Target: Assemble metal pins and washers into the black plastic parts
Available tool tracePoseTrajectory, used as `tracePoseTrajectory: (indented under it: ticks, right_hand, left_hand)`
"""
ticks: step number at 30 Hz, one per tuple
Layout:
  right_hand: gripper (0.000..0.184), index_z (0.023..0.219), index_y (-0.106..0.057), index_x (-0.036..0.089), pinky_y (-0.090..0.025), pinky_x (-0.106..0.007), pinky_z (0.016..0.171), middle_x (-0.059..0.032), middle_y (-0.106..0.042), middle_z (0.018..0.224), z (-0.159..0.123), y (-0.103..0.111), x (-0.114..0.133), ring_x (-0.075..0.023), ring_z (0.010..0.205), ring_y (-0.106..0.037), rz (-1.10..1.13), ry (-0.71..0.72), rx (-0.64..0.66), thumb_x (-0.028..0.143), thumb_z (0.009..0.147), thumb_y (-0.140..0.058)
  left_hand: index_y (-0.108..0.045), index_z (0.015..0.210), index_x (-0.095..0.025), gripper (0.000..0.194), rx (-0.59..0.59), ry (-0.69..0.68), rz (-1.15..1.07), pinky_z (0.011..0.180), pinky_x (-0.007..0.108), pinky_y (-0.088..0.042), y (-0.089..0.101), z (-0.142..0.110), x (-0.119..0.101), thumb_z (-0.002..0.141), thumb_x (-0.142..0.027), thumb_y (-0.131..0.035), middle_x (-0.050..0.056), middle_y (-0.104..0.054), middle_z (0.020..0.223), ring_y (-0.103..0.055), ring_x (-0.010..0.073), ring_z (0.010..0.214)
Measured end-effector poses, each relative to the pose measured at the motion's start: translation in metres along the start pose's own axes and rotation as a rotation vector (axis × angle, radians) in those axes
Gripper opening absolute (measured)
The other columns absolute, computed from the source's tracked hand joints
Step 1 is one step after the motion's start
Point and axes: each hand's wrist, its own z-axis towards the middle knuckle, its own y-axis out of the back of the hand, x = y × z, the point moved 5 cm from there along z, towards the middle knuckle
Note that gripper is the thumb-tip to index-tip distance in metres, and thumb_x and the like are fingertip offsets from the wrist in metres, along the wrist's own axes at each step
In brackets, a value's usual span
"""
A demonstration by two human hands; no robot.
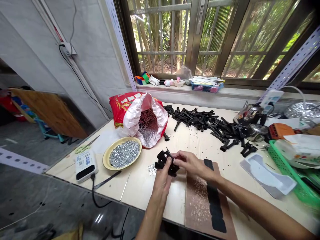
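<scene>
My left hand (163, 173) is closed around a bundle of black plastic parts (162, 159) above the middle of the table. Against the right side of this bundle, my right hand (188, 162) has its fingers pinched together at one of the parts. Just left of the hands lies a small pile of metal nuts (151, 169). A yellowish plate (106, 160) full of similar nuts stands farther left. Behind the hands, a red and white bag (130, 121) lies open with many long screws (147, 130) inside. Under my right forearm is a brown board (196, 203) with black pads (217, 213) and pale bits.
A long heap of black parts (200, 120) spreads along the back. At left are a white device (85, 165) with a cable and scissors (86, 146). A kettle (248, 115), a green basket (287, 170) and a grey-white tray (267, 175) stand at right.
</scene>
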Motion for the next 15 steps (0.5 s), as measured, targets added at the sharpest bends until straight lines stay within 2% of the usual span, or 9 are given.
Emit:
tracePoseTrajectory:
  ticks: [2,4,6,8,11,15]
  right_hand:
    - [0.029,0.112,-0.059,0.021,-0.047,-0.024,0.074,-0.0034,-0.064,0.098,0.035,0.020,-0.018,-0.0129,0.083,-0.061,-0.268,-0.082,-0.056,0.034,0.095,-0.040]
    - [0.031,0.118,-0.056,0.022,-0.044,-0.025,0.078,-0.0049,-0.063,0.104,0.077,0.047,-0.038,-0.0150,0.090,-0.060,-0.524,-0.182,-0.191,0.033,0.095,-0.038]
    - [0.033,0.121,-0.056,0.024,-0.042,-0.029,0.082,-0.0074,-0.061,0.106,0.116,0.065,-0.055,-0.0189,0.097,-0.058,-0.639,-0.253,-0.259,0.035,0.095,-0.040]
    - [0.032,0.114,-0.060,0.023,-0.040,-0.031,0.081,-0.0088,-0.060,0.104,0.146,0.072,-0.071,-0.0212,0.097,-0.057,-0.677,-0.309,-0.273,0.037,0.094,-0.041]
    - [0.027,0.100,-0.064,0.019,-0.039,-0.032,0.081,-0.0109,-0.058,0.105,0.167,0.072,-0.089,-0.0227,0.098,-0.055,-0.716,-0.374,-0.300,0.036,0.091,-0.045]
    - [0.024,0.104,-0.057,0.013,-0.039,-0.032,0.078,-0.0140,-0.057,0.103,0.152,0.072,-0.091,-0.0220,0.094,-0.055,-0.697,-0.369,-0.368,0.023,0.088,-0.042]
  left_hand:
    - [-0.062,0.107,-0.013,0.051,-0.012,-0.033,0.031,0.085,0.036,-0.050,0.007,0.013,-0.003,0.063,-0.030,-0.079,0.013,-0.069,0.104,-0.065,0.0259,0.097]
    - [-0.059,0.113,-0.015,0.057,-0.014,-0.060,0.062,0.079,0.035,-0.051,0.012,0.023,-0.006,0.063,-0.032,-0.079,0.013,-0.069,0.104,-0.067,0.0255,0.093]
    - [-0.056,0.118,-0.018,0.061,-0.009,-0.065,0.061,0.076,0.034,-0.052,0.013,0.029,-0.006,0.063,-0.031,-0.078,0.011,-0.069,0.104,-0.067,0.0251,0.091]
    - [-0.055,0.121,-0.019,0.062,0.012,-0.037,0.037,0.075,0.034,-0.053,0.012,0.030,-0.003,0.064,-0.030,-0.078,0.011,-0.068,0.105,-0.067,0.0252,0.093]
    - [-0.055,0.120,-0.019,0.060,0.034,0.003,0.001,0.076,0.036,-0.053,0.012,0.030,0.000,0.065,-0.028,-0.077,0.011,-0.066,0.108,-0.066,0.0258,0.094]
    - [-0.054,0.121,-0.020,0.060,0.018,0.016,-0.018,0.075,0.037,-0.053,0.017,0.031,0.000,0.066,-0.030,-0.077,0.012,-0.065,0.111,-0.066,0.0256,0.093]
